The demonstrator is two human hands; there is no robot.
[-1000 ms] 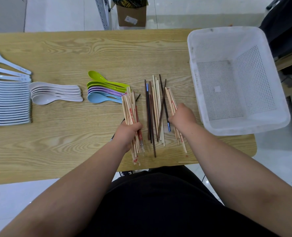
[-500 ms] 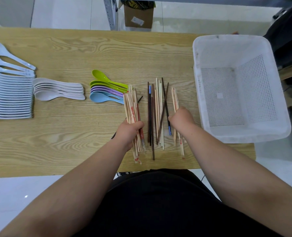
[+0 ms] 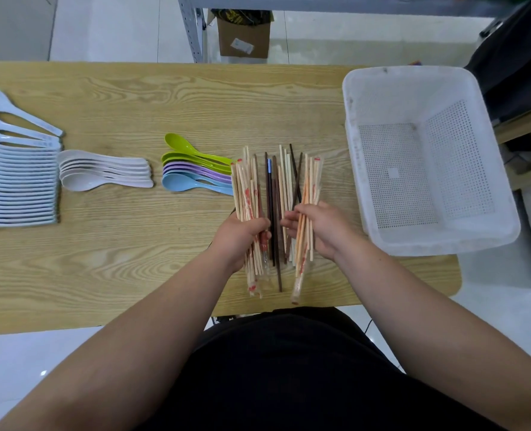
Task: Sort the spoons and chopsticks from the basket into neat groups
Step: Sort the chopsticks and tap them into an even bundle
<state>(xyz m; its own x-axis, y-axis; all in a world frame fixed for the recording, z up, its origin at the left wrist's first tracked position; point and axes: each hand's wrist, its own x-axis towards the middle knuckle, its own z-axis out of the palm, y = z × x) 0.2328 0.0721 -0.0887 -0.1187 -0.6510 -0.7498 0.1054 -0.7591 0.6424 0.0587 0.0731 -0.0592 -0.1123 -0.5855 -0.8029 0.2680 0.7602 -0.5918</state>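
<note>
Head view: the left hand (image 3: 241, 233) is closed around a bundle of wrapped chopsticks (image 3: 248, 194); the right hand (image 3: 321, 230) loosely curls on a thinner bundle (image 3: 307, 194), beside the basket (image 3: 367, 88). Loose dark chopsticks (image 3: 272, 194) between them could get knocked or mixed in

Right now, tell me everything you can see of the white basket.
The white basket is a rectangular tub of what looks like translucent plastic, with rounded corners and a thick rolled rim. Its floor and the right inner wall are perforated with fine holes, and a small solid square sits mid-floor. It stands upright on the wooden table at the right end, overhanging the edge there. It looks empty. Neither hand touches it.
</note>
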